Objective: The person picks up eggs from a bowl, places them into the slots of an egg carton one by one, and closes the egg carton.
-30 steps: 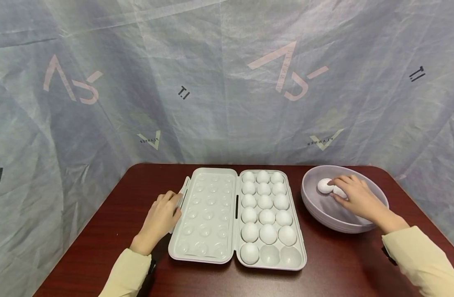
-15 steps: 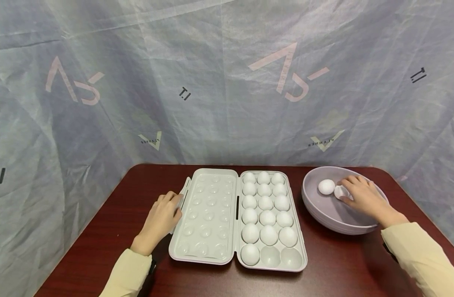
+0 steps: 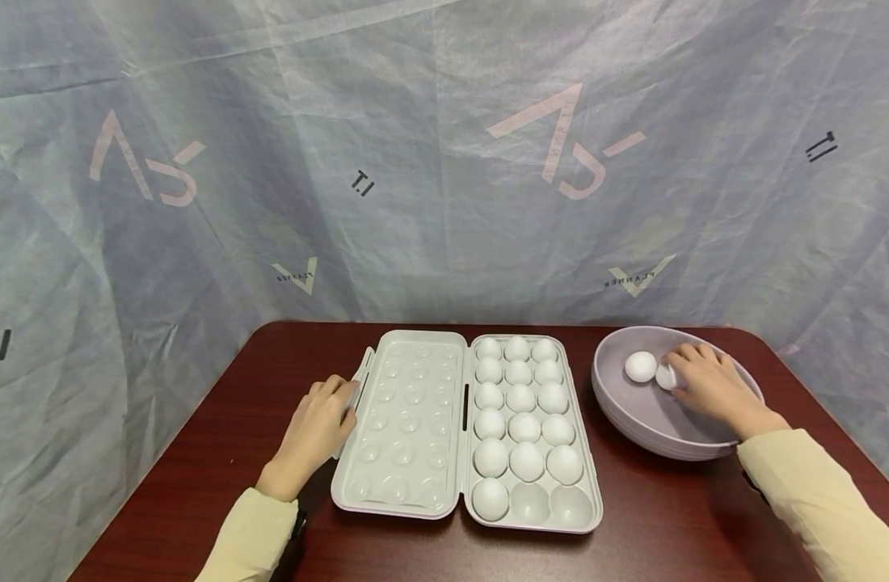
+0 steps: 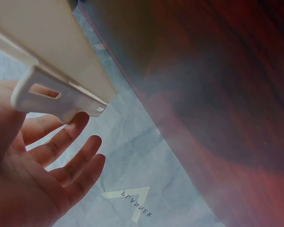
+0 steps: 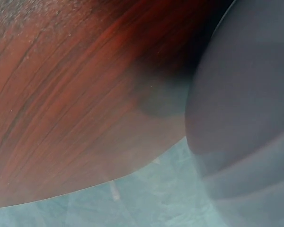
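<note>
In the head view a pale plastic egg box lies unfolded, its lid [image 3: 403, 424] on the left. White eggs [image 3: 526, 461] fill most cups of its tray [image 3: 529, 503]; two cups at the near right hold none. My left hand [image 3: 309, 436] pinches the latch flap [image 4: 57, 97] on the lid's outer edge, with the lower fingers spread below it in the left wrist view. Inside the lilac bowl [image 3: 634, 426], my right hand [image 3: 709, 390] grips an egg [image 3: 665, 377], partly hidden by the fingers. Another egg [image 3: 640, 367] lies just left of it.
The dark red wooden table [image 3: 386, 550] carries the box and bowl. Behind it hangs a grey printed sheet [image 3: 444, 202]. In the right wrist view only the bowl's outer wall [image 5: 246, 109] and the table show; the hand is out of that view.
My right hand has shifted slightly right in the bowl, its fingers now farther from the left egg. The left hand and the egg box stay where they were.
</note>
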The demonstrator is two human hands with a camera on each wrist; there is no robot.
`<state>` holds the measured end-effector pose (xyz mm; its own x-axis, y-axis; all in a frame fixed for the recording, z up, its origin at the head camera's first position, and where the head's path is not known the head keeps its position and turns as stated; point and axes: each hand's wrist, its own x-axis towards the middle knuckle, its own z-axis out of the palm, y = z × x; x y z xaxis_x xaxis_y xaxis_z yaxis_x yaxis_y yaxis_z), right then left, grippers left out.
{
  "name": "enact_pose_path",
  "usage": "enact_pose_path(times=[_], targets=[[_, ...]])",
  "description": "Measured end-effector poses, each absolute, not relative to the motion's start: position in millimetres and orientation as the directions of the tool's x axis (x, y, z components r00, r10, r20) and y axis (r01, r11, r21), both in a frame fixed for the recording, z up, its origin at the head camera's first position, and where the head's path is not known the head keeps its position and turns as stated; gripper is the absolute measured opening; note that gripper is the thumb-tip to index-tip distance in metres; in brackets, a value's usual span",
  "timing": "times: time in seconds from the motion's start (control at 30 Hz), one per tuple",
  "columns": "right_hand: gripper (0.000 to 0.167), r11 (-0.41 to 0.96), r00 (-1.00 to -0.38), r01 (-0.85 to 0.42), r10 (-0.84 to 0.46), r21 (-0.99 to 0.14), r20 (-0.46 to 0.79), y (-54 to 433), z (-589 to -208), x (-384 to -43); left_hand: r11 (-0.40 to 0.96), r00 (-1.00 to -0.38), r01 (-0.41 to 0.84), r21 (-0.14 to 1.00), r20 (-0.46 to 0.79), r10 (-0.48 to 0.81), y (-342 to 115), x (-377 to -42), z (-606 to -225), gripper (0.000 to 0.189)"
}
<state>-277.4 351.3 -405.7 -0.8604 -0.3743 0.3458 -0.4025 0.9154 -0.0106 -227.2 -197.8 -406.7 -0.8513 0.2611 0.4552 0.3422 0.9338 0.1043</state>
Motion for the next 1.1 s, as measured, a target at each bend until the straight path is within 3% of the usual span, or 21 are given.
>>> enact_pose_path(times=[0.67,1.1], targets=[[0.041,0.924,-0.853,-0.358,-0.382,0.132,0.356,353.5,-408.1,-276.3,0.936,-0.854,0.338,0.098,0.449,0.261,-197.1,-227.3,-408.3,0.035],[0.038,0.951,-0.893,-0.304,-0.304,0.054,0.332,350.3,-402.9,-272.0,0.934,-0.845,0.344,0.095,0.465,0.264,-198.1,-227.0,-407.3,0.035]])
